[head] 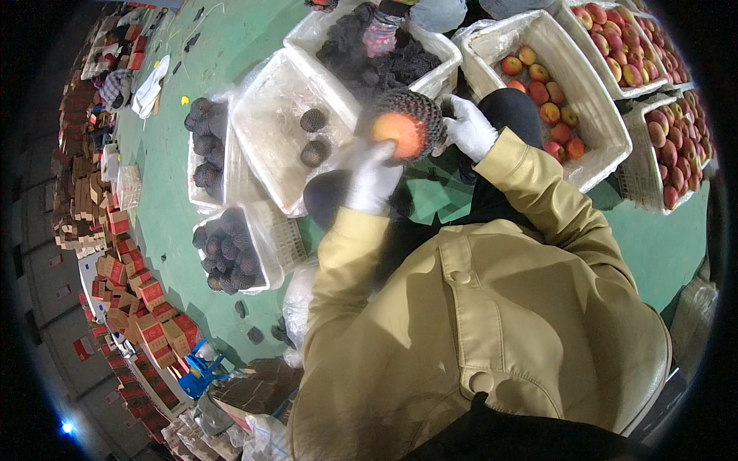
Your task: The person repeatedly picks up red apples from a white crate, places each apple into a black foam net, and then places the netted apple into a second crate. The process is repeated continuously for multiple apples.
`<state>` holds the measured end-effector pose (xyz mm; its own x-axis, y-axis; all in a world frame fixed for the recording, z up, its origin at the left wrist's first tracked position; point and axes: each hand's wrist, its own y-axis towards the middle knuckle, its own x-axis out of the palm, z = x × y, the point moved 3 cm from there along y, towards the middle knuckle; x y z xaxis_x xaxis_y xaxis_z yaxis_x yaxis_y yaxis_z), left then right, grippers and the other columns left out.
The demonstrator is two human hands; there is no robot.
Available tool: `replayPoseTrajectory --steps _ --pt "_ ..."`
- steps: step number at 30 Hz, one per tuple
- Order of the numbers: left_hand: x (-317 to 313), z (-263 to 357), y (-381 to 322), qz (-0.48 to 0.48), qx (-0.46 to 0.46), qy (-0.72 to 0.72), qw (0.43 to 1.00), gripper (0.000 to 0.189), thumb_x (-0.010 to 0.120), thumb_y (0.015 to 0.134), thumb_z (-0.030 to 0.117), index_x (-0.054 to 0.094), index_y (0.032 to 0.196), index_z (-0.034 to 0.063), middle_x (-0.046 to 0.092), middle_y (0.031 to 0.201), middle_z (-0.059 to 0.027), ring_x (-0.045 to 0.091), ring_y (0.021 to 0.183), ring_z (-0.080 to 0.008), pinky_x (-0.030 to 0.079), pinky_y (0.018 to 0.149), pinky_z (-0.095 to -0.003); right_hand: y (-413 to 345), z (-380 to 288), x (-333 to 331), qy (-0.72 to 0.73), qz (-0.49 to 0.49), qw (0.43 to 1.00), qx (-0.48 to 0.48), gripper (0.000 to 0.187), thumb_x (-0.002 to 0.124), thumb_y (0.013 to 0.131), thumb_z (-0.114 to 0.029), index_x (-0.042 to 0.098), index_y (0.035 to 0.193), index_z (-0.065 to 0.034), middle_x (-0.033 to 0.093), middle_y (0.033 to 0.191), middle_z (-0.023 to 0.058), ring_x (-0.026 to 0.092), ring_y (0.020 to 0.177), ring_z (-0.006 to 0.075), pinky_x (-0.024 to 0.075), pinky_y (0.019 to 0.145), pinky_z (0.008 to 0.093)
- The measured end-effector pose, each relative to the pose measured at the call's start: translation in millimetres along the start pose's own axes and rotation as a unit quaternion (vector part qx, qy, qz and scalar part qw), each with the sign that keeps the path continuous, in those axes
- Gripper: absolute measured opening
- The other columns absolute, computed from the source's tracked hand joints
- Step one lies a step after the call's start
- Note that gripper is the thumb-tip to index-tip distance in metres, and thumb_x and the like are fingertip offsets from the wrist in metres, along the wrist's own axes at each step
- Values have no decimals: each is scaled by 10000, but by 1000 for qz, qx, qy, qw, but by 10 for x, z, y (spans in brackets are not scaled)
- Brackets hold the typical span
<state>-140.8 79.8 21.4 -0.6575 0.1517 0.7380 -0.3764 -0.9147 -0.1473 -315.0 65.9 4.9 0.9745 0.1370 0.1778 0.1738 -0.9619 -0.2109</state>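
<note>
My left hand (373, 180), in a white glove and partly blurred, holds a red-yellow apple (398, 133) from its lower left. A black foam net sleeve (420, 109) covers the apple's upper and right side, while its lower left face shows bare. My right hand (468, 128), also white-gloved, grips the net's edge at the right with thumb and fingers. Left of my hands, a white plastic crate (265, 135) holds two apples in black nets (314, 152). Ahead lies a crate (444, 55) of loose black nets (412, 60). Unwrapped apples (550, 112) lie in the crate (611, 138) at the right.
Two crates at the left hold netted apples (230, 248). Further crates of bare apples (622, 46) stand at the far right. Another person's patterned sleeve (380, 34) reaches over the net crate. Cardboard boxes (153, 334) and a blue stool (199, 371) are at the lower left.
</note>
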Motion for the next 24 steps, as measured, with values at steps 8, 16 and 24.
replayPoseTrajectory --steps 8,16,24 --pt "-57 -45 20 34 11 4 999 740 760 656 134 401 1282 -33 528 1205 -162 535 1097 -296 427 986 -418 -285 -525 156 -342 96 867 -351 621 608 680 18 427 1273 -7 486 1226 210 470 1156 364 357 1019 406" --pt "122 -63 -4 -2 64 10 998 694 737 736 284 430 1287 -3 511 1248 -134 503 1138 -267 402 998 -397 -277 -462 182 -300 80 886 -344 751 661 657 -98 358 1340 -21 470 1279 220 460 1184 385 368 1018 412" --pt "-59 -94 -111 152 6 -18 988 543 664 722 83 474 1224 -1 548 1158 -138 526 1092 -263 431 962 -398 -408 -454 244 -261 38 901 -343 681 662 645 -94 432 1283 -25 493 1219 187 485 1141 325 395 972 396"
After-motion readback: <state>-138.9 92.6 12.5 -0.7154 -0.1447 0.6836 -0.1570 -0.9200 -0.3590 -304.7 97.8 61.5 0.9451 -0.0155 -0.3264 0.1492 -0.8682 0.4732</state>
